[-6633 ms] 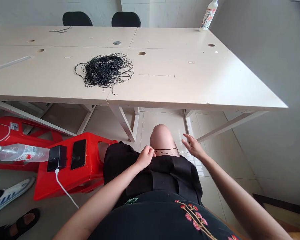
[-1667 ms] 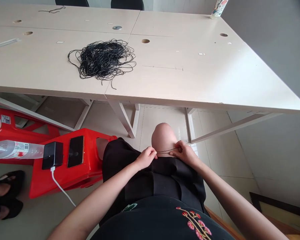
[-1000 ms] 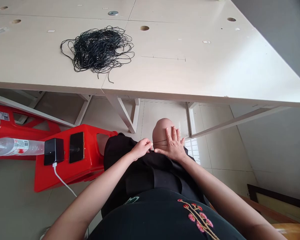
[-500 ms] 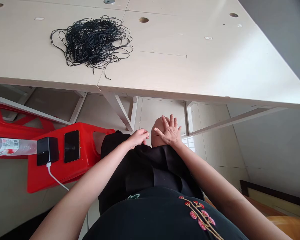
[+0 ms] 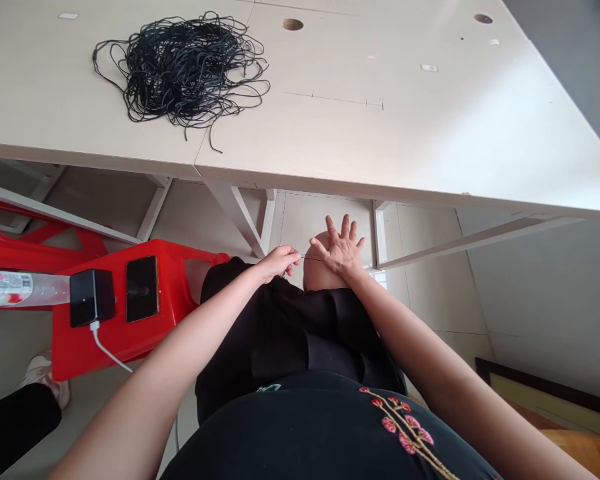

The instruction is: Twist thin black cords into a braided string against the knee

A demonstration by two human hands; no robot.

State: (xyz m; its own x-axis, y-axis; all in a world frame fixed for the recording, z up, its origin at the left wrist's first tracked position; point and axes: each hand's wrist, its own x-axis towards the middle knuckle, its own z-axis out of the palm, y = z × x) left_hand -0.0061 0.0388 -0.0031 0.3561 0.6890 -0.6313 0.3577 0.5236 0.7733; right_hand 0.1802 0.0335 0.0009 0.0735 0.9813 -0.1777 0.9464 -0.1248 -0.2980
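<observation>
Cord [image 5: 311,255] pinched in left grip [image 5: 279,263], right grip [image 5: 342,253] splayed apart, bottle label [image 5: 14,289] unreadably small.

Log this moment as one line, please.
left hand: pinching thin cord | right hand: fingers spread over knee, thin cord reaching it | black cord pile: on table

1. Cord [image 5: 310,256] crossed the gap between my left hand [image 5: 280,262] and right hand [image 5: 343,253].
2. Table edge [image 5: 330,187] stood ahead of both.
3. Red stool [image 5: 130,333] obstructed my left side.
4. Passage lay open right of my right forearm.
</observation>
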